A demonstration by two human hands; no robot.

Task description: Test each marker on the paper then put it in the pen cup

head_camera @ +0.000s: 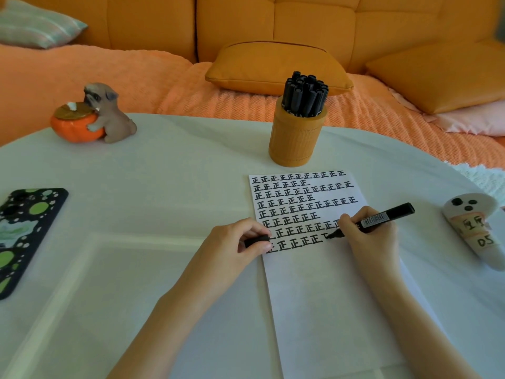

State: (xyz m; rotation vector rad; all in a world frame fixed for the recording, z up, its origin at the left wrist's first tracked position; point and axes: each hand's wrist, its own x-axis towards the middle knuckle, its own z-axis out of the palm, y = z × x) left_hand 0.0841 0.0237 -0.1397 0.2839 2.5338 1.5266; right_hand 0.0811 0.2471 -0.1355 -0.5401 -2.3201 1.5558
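Note:
A white sheet of paper (322, 283) lies on the table, its upper half covered in rows of black characters. My right hand (369, 236) grips a black marker (382, 218) whose tip touches the paper at the end of the lowest row. My left hand (240, 242) rests on the sheet's left edge and holds the black marker cap (255, 240). Behind the paper stands an orange pen cup (296, 140) packed with several black markers (304, 95).
A phone in a black and green case (21, 236) lies at the left table edge. A dog-and-pumpkin figurine (93, 116) sits at the back left. A white ghost-shaped object (475, 228) lies at the right. An orange sofa with cushions (276, 67) is behind the table.

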